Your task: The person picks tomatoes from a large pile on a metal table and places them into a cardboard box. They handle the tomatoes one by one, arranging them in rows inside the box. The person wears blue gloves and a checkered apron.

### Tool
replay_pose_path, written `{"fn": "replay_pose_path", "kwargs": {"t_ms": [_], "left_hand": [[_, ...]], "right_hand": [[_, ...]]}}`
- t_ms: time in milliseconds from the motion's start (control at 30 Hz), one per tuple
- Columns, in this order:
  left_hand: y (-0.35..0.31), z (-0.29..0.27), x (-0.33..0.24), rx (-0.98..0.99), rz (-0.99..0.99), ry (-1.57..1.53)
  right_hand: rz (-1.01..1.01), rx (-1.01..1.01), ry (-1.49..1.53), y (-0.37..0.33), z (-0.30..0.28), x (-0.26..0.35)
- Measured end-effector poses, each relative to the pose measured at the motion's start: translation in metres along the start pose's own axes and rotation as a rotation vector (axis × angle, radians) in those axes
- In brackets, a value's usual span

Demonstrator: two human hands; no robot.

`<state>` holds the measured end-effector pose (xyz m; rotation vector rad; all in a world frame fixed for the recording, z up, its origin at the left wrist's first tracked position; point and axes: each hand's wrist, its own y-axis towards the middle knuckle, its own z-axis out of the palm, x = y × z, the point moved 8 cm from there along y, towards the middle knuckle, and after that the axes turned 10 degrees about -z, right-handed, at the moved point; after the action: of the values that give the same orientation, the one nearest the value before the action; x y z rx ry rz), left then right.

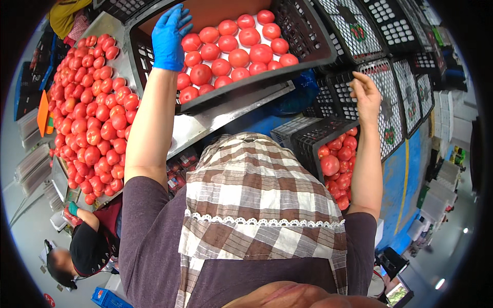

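A black plastic crate stands tilted in front of me, with rows of red tomatoes laid on a white sheet inside. My left hand, in a blue glove, is over the crate's left side beside the tomatoes. Its fingers are stretched out, and I see nothing in them. To the right of the crate, my bare right hand hangs in the air with loosely extended fingers and nothing visible in it. Below that hand, a second black crate holds a heap of loose tomatoes.
A large pile of tomatoes covers the metal table on the left, near an orange piece. Stacked black crates with mesh sides rise at the right, beside the blue floor. Another person works at the lower left.
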<state>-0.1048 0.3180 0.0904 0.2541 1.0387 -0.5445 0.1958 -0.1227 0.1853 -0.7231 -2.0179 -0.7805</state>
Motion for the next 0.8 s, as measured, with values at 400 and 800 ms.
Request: {"fn": "replay_pose_path", "kwargs": {"t_ms": [400,800], "left_hand": [[0.027,-0.053,0.014,-0.139,-0.122,-0.293],[0.031,-0.073,-0.017,-0.347,-0.129,-0.369]], "right_hand": [[-0.274,0.469,-0.588,0.125,0.261,0.044],[-0.006,0.655,-1.047,0.208,0.390,-0.075]]}}
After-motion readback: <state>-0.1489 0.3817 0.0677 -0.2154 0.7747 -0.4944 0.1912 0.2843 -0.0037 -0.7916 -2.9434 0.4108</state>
